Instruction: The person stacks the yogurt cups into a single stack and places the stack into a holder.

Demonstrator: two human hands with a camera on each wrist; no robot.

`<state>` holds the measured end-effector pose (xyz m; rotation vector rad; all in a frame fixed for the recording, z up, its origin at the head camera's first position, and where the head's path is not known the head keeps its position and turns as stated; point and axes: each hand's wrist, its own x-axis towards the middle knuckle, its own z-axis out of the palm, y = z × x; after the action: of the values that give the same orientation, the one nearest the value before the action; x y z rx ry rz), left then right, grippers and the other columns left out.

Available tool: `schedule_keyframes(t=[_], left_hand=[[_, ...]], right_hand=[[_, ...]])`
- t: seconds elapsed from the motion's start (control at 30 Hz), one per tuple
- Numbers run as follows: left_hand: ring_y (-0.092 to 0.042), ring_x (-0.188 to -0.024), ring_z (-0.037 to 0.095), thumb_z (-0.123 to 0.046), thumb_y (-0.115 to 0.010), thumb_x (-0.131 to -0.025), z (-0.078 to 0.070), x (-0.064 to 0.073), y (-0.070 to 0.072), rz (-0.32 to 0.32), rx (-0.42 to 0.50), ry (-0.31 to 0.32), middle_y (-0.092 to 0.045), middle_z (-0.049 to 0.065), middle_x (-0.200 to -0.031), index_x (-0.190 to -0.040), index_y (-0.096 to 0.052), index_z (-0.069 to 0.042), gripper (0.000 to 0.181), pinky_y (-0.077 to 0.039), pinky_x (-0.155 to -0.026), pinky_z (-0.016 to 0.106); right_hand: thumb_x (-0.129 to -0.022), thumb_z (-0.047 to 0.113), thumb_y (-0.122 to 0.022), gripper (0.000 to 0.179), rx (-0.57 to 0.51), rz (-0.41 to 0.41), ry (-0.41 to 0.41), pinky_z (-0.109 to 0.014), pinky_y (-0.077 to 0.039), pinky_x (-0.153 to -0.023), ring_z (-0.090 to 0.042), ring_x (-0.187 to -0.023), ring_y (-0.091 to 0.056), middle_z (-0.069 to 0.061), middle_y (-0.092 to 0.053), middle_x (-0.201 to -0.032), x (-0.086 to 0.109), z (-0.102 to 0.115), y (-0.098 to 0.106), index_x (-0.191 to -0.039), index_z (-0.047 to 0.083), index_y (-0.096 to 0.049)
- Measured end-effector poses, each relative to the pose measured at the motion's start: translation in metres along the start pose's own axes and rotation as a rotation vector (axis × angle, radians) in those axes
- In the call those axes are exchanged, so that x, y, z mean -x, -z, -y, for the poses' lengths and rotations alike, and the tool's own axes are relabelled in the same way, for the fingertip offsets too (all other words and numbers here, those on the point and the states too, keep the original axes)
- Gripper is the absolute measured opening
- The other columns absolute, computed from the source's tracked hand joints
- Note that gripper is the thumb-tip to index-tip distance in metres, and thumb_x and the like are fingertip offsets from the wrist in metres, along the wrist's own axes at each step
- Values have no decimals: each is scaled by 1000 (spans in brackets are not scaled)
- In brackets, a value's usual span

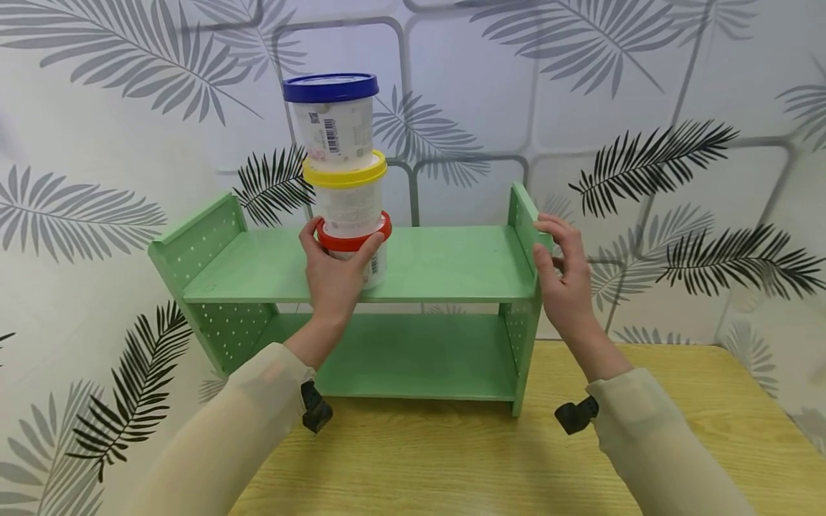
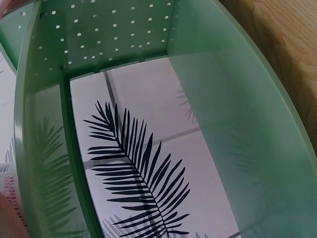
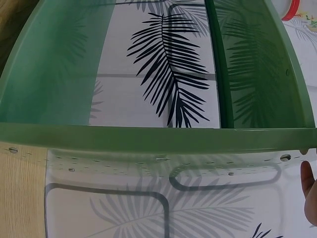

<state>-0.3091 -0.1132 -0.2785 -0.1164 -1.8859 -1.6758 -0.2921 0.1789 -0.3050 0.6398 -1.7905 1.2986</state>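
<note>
In the head view, three white tubs stand in one column on the upper board of a green shelf (image 1: 445,269). On top is the blue-lidded tub (image 1: 338,129), then the yellow-lidded tub (image 1: 351,204), with the red-lidded tub (image 1: 374,269) at the bottom. My left hand (image 1: 335,276) grips the bottom tub near its red lid, thumb on the right side and fingers round the left. At the shelf's right side panel, my right hand (image 1: 568,276) rests its fingertips on the outer edge. Only fingertips (image 3: 308,186) of that hand show in the right wrist view.
The shelf stands on a wooden table (image 1: 413,459) against a wall (image 1: 464,107) with a leaf pattern. Its lower board (image 1: 413,358) lies beneath the tubs. Perforated side panels (image 2: 114,29) close both ends, and the table extends to the right of the shelf.
</note>
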Motion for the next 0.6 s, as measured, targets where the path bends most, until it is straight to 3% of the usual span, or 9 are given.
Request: schedule_keyframes(t=[0.6], left_hand=[[-45, -122, 18, -45, -78, -80, -1, -12, -9, 8, -110, 60, -48, 2, -136, -143, -24, -18, 87, -44, -100, 34]], right_hand=[[-100, 1, -47, 31, -1, -1, 3, -22, -42, -82, -21, -127, -42, -12, -44, -142, 0, 0, 0, -131, 0, -51]])
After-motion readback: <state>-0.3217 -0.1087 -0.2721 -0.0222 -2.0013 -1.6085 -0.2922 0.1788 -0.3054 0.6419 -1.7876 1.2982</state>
